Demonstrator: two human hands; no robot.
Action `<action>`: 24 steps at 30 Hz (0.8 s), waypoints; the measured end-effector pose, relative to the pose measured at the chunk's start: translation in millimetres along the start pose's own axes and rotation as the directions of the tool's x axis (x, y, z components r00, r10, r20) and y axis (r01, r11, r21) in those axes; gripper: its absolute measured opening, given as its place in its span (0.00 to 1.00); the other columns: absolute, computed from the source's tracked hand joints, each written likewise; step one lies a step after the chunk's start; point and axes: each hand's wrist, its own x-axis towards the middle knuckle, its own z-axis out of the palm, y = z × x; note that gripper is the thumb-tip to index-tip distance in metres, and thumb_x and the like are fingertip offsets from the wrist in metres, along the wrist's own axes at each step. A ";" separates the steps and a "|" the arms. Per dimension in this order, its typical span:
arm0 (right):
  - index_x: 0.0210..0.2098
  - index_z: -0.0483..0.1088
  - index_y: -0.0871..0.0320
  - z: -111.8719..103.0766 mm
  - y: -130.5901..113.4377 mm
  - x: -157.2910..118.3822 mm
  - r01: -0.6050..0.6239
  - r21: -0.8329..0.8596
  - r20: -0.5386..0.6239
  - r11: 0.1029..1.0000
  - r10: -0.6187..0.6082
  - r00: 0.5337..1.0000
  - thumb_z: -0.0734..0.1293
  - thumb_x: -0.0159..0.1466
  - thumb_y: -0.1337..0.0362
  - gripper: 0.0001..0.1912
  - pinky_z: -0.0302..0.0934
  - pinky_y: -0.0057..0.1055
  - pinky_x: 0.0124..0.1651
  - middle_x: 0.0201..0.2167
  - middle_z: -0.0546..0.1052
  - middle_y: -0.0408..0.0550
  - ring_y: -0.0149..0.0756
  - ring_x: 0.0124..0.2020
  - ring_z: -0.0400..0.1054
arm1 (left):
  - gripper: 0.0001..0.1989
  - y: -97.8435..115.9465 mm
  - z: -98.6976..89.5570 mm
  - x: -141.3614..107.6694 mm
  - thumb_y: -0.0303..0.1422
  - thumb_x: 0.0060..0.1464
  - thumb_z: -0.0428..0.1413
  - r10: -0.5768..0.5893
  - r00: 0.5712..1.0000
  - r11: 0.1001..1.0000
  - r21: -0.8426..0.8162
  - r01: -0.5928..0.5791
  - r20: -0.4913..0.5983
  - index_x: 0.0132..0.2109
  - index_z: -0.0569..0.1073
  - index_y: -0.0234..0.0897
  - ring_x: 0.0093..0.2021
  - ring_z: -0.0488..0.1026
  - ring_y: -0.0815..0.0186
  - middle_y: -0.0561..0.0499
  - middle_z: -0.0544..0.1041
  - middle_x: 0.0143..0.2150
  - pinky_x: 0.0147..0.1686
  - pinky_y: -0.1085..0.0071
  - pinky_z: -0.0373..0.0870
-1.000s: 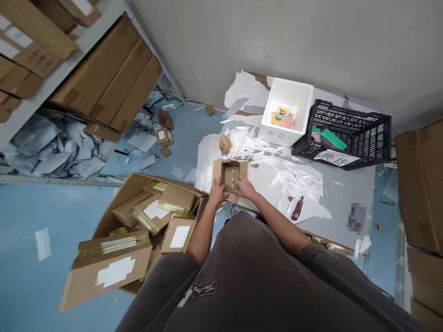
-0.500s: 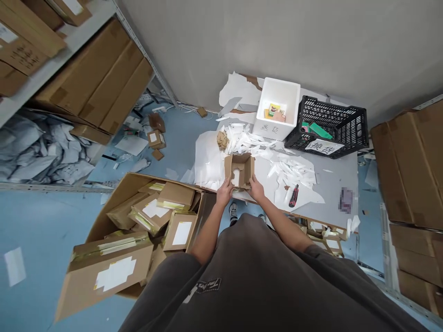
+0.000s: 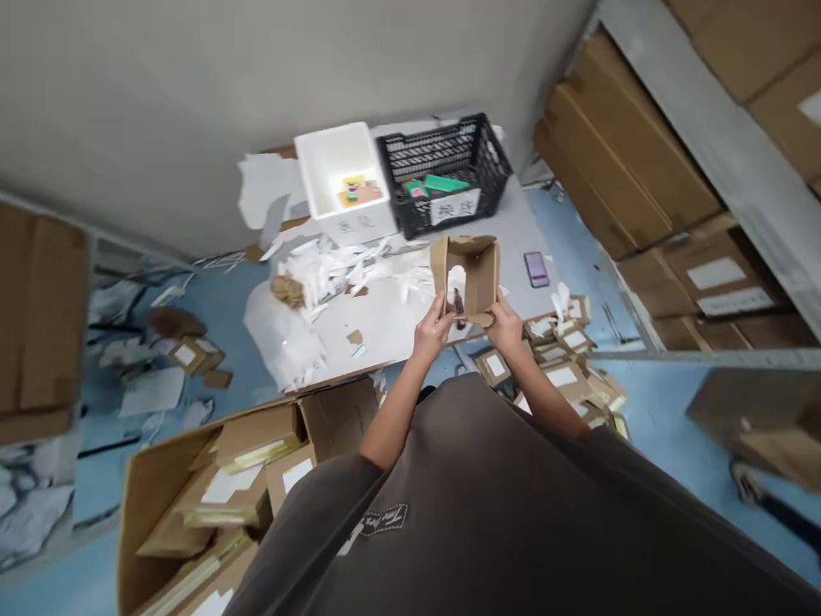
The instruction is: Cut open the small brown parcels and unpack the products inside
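Observation:
Between my two hands is a small open cardboard box [image 3: 481, 275] with a gap in its bottom, through which the table and a red-and-black tool [image 3: 457, 304] show. My left hand [image 3: 431, 332] grips the box's near left corner. On the near right corner, my right hand [image 3: 505, 322] is closed around the cardboard edge. The box is held above the table's front edge, its open side toward me. White paper scraps [image 3: 333, 269] and a crumpled brown paper ball [image 3: 288, 291] lie on the table to the left.
A white foam bin [image 3: 356, 225] and a black plastic crate [image 3: 394, 205] stand at the table's back. A phone [image 3: 536, 269] lies at right. A large carton [image 3: 138, 496] of parcels stands front left; more parcels [image 3: 561, 376] lie front right. Shelving [image 3: 680, 103] holds boxes.
My view has turned right and my body has shifted that way. Both hands have carried the open box toward the table's right part, over the red-and-black tool.

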 end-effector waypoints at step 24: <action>0.70 0.66 0.60 -87.1 204.1 -39.2 -0.067 -0.146 -0.146 0.987 0.045 0.988 0.67 0.65 0.54 0.36 0.57 0.63 0.73 0.71 0.65 0.69 0.61 0.74 0.58 | 0.33 90.1 136.7 27.8 0.28 0.64 0.57 -0.020 0.977 0.990 0.144 -0.011 0.212 0.75 0.67 0.41 0.68 0.69 0.47 0.37 0.70 0.68 0.68 0.50 0.70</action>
